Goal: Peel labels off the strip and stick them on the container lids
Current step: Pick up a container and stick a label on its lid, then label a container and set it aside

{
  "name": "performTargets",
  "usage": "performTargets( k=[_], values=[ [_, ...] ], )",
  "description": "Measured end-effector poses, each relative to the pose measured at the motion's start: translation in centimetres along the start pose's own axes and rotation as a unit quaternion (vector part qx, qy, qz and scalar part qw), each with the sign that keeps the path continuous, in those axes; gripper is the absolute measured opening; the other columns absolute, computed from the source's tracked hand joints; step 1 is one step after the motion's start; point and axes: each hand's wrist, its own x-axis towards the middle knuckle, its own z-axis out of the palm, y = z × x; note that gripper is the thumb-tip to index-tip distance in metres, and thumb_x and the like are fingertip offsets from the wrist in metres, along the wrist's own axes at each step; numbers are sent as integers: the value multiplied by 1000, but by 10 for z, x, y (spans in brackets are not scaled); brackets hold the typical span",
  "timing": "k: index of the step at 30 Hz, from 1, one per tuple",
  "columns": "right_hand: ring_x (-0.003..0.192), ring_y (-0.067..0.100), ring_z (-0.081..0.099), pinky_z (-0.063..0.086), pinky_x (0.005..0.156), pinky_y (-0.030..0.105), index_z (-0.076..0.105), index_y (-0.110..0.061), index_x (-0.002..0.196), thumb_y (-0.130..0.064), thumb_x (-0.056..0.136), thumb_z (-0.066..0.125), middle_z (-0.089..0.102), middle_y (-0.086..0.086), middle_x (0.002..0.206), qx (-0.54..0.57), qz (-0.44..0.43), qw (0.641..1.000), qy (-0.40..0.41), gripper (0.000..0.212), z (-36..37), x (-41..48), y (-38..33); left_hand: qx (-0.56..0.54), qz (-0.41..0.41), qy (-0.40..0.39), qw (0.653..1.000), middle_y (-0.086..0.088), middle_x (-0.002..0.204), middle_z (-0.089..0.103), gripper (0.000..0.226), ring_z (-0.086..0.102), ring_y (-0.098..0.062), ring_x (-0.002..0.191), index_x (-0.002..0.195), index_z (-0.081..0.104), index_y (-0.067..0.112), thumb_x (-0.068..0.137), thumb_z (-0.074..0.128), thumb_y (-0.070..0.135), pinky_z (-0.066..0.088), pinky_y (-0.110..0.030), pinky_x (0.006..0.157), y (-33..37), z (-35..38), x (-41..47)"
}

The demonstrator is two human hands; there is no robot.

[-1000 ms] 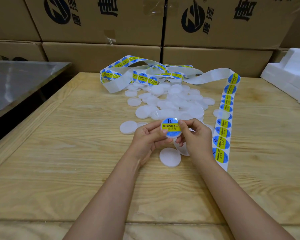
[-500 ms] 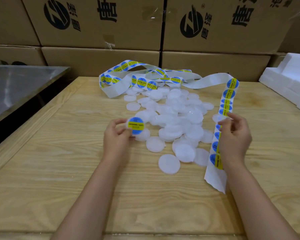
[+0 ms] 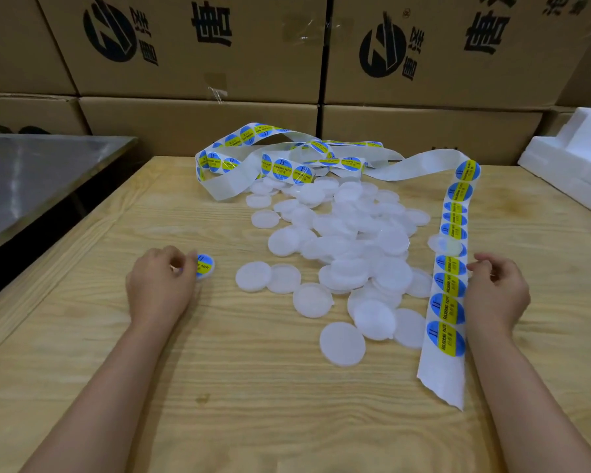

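The labelled lid (image 3: 206,266), a round white cap with a blue and yellow sticker on top, sits at the tips of the left hand (image 3: 161,285). The curled fingers (image 3: 184,259) grip its near-left edge, and it is low over the wooden table (image 3: 253,387) or resting on it; I cannot tell which. To the right of those fingers, well apart from the labelled lid, lies a loose pile of plain lids (image 3: 352,240), translucent white discs that overlap one another. A few single lids have spread out toward the near edge of the pile.

Past the pile is the label strip (image 3: 449,312), a white backing band carrying a row of blue and yellow labels. Its torn end lies nearest the person. The right hand (image 3: 495,295) is just beside the strip's right edge with its fingers (image 3: 480,266) loosely curled, the tips at or against the backing. Whether they actually pinch it cannot be told. Just beyond those fingertips, one plain lid lies over the strip. Farther on, the strip arches left and coils in loops behind the pile.

Stacked cardboard boxes (image 3: 202,124) with black printing stand behind the table. A steel table (image 3: 31,172) is out beyond the left hand, and white foam blocks (image 3: 574,165) are beyond the right hand.
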Motion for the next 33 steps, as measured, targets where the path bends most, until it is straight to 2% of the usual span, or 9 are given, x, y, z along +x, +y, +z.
performTargets(
  k=[5, 9, 12, 16, 20, 23, 25, 29, 33],
  values=[
    [72, 9, 53, 34, 66, 18, 64, -11, 94, -10, 87, 43, 64, 2, 86, -11, -1, 1000, 0, 23, 2, 2, 1, 87, 73, -8, 993, -12, 75, 56, 25, 54, -36, 79, 70, 61, 7, 84, 63, 28, 43, -41, 71, 3, 5, 7],
    [70, 9, 52, 35, 67, 20, 64, -13, 93, -10, 87, 43, 64, 1, 85, -14, -1, 1000, -2, 22, 2, 3, 2, 159, 51, -34, 985, -18, 110, 60, 29, 54, -38, 104, 104, 63, 4, 89, 54, 28, 37, -45, 87, -2, 13, 24],
    [77, 13, 53, 35, 68, 21, 66, -11, 96, -11, 87, 44, 64, 0, 87, -32, 15, 999, -7, 24, 2, 6, 4, 165, -1, -112, 980, -9, 148, 37, 50, 36, -28, 133, 135, 45, 9, 96, 37, 39, 25, -44, 105, -7, 18, 38],
    [81, 17, 53, 44, 75, 31, 67, -12, 100, -12, 89, 43, 66, 3, 94, -73, 19, 995, -58, 27, 1, 6, 4, 176, -17, -158, 971, -6, 158, 13, 62, 19, -22, 142, 148, 22, 12, 97, 27, 46, 15, -45, 111, -12, 24, 45],
    [97, 22, 55, 40, 83, 30, 64, -15, 116, -11, 90, 44, 63, 9, 114, -140, -23, 981, -135, 33, -3, 3, 1, 127, -16, -40, 991, -19, 152, 23, 59, 26, -33, 138, 143, 32, 9, 93, 45, 37, 9, -52, 112, -6, 18, 33],
    [106, 29, 54, 37, 82, 30, 56, -10, 127, -12, 92, 49, 61, 13, 118, -220, -71, 948, -221, 36, -3, 2, 3, 58, 62, 56, 995, -17, 134, 50, 39, 45, -35, 123, 125, 53, 5, 89, 50, 21, 13, -51, 109, 16, 14, 11],
    [109, 34, 53, 39, 83, 33, 56, -7, 126, -14, 92, 52, 61, 18, 117, -271, -102, 924, -249, 35, -2, 0, 5, -18, 140, 58, 988, -16, 113, 64, 35, 57, -36, 107, 112, 62, 3, 84, 48, 19, 24, -49, 105, 44, 12, -11],
    [105, 38, 56, 43, 84, 40, 60, -3, 120, -20, 91, 55, 63, 21, 113, -328, -139, 903, -240, 34, -2, -5, 3, -168, 315, -40, 933, -8, 92, 71, 21, 65, -29, 86, 94, 70, 3, 81, 55, 10, 40, -41, 89, 109, 15, -74],
    [107, 39, 55, 43, 87, 42, 60, -4, 120, -22, 91, 56, 63, 21, 115, -337, -163, 897, -234, 35, -1, -14, -2, -208, 392, -204, 873, 1, 107, 69, 23, 60, -19, 107, 105, 68, 12, 86, 57, 16, 29, -34, 102, 154, 32, -121]
  ],
)
